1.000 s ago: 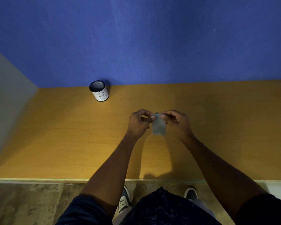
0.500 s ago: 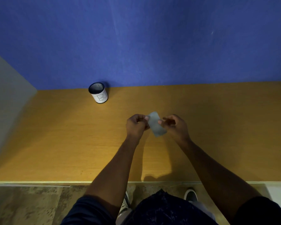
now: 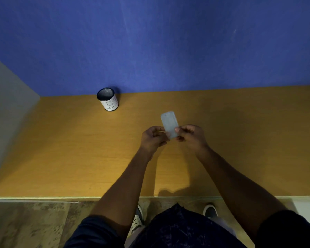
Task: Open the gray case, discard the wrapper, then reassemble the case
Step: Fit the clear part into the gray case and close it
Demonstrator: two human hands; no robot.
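- gray case (image 3: 169, 124) held in the air above the wooden desk (image 3: 240, 140), tilted, upper end leaning away toward the wall, lower end between both hands
- right hand (image 3: 191, 138) pinches the case's lower right edge, thumb on the front face, other fingers curled behind
- left hand (image 3: 153, 138) fingers curled in at the case's lower left edge; looks like a pinch too, contact partly hidden, can't tell exactly
- case looks not yet open, no seam gap visible; wrapper not visible
- risk: grip is only on the bottom end, so a prying pull could make the case slip or pop apart and drop a half onto the desk or over the near edge to the floor (image 3: 34, 226)
- risk: the wrapper could fall out unnoticed when it opens, judging by the tilt
- mesh cup marked B (image 3: 108, 99) stands back left by the blue wall (image 3: 150, 42), well apart from the hands; probable discard spot
- nothing lies between the hands and the cup, reach looks clear
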